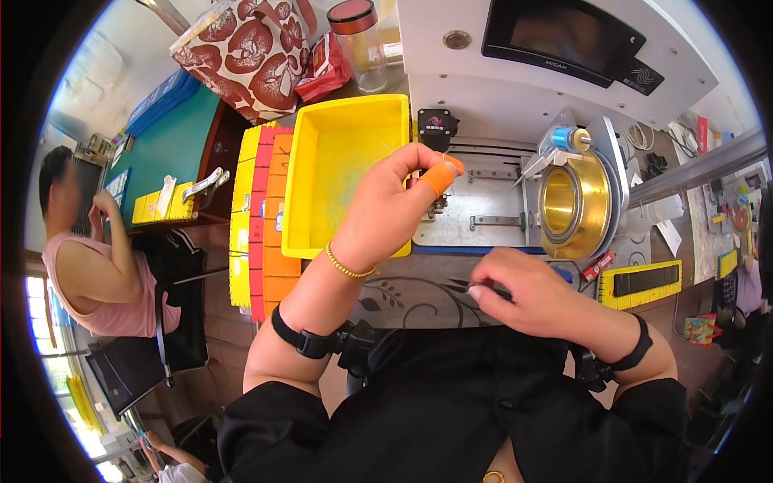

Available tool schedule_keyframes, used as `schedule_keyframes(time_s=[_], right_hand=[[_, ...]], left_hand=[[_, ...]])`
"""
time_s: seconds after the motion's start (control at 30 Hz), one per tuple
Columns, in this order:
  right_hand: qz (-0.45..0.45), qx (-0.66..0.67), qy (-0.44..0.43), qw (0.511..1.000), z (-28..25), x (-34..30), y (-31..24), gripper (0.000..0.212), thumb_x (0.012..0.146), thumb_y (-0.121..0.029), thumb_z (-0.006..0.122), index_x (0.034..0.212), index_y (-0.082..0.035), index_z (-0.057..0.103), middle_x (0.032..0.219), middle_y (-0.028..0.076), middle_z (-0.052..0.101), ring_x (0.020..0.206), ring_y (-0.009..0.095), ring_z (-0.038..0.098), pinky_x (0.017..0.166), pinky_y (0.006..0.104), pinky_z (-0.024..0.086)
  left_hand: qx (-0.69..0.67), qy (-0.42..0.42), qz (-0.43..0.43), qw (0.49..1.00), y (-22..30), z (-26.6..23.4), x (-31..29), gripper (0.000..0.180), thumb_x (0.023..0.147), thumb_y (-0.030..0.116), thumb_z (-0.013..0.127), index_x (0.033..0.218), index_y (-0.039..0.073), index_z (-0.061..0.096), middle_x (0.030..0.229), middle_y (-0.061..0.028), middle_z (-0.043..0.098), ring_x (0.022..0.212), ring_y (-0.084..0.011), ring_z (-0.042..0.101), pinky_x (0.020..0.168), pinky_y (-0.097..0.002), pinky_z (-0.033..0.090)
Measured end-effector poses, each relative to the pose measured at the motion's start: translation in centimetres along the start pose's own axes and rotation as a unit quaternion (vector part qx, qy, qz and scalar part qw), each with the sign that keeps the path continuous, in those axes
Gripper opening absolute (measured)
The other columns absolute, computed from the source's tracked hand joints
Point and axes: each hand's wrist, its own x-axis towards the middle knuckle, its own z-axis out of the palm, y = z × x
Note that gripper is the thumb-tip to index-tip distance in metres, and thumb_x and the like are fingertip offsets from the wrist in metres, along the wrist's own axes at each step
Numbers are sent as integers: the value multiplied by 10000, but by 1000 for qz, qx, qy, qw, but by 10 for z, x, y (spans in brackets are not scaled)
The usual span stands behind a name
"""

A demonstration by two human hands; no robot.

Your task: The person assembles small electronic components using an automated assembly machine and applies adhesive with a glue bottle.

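Note:
My left hand [390,205] is raised over the machine's left side, just right of a yellow plastic bin [302,193]. Orange finger cots [439,177] cover its thumb and forefinger, which are pinched together; whatever they may hold is too small to make out. Behind them lies the machine's metal bed [483,189] with a black motor block [436,127]. Closer to my body, my right hand [531,294] is closed in front of the bed. From its fingertips pokes a thin dark tool [460,286], mostly hidden by the hand.
A gold spool [592,208] stands at the bed's right. The white machine carries a dark screen [555,40]. Yellow, red and orange strips [262,217] lie left of the bin, a clear jar [362,48] behind. A black-topped yellow block [644,283] sits right; another person [113,266] sits left.

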Motion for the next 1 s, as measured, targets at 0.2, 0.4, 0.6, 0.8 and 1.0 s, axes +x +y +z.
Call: schedule_keyframes(time_s=[0.2, 0.4, 0.6, 0.8, 1.0], right_hand=[[-55, -120, 155, 979, -32, 12, -30, 202, 812, -36, 645, 965, -24, 513, 873, 138, 611, 767, 280, 634, 641, 346, 495], [-6, -215, 146, 966, -32, 30, -40, 241, 862, -128, 656, 1000, 2, 507, 881, 142, 597, 736, 298, 622, 614, 361, 486], [-22, -272, 162, 948, -28, 39, -32, 195, 915, -184, 603, 915, -27, 487, 780, 127, 566, 686, 315, 603, 567, 398, 485], [-19, -280, 158, 947, -26, 43, -29, 183, 927, -172, 587, 875, -35, 477, 760, 121, 552, 672, 306, 601, 558, 402, 478], [-14, -288, 156, 945, -25, 44, -28, 184, 929, -175, 586, 874, -37, 476, 748, 117, 554, 654, 301, 602, 541, 394, 478]], left_hand=[[-70, -23, -24, 997, -2, -2, -2, 147, 968, 180, 565, 944, 41, 605, 1049, -29, 646, 868, -63, 501, 821, -231, 416], [-91, -32, -15, 995, -1, -1, -3, 145, 973, 180, 565, 951, 43, 607, 1078, -36, 637, 900, -76, 509, 856, -248, 415], [-103, -32, -17, 994, -5, 0, -3, 152, 982, 173, 555, 978, 30, 606, 1075, -44, 638, 969, -87, 524, 900, -262, 415], [-140, -21, 9, 990, -10, 2, -1, 140, 939, 164, 626, 961, 27, 610, 967, 11, 634, 749, -21, 457, 679, -186, 408], [-140, -29, 9, 990, -11, 2, 0, 140, 941, 163, 628, 961, 26, 611, 951, 16, 635, 743, -16, 454, 668, -175, 404]])
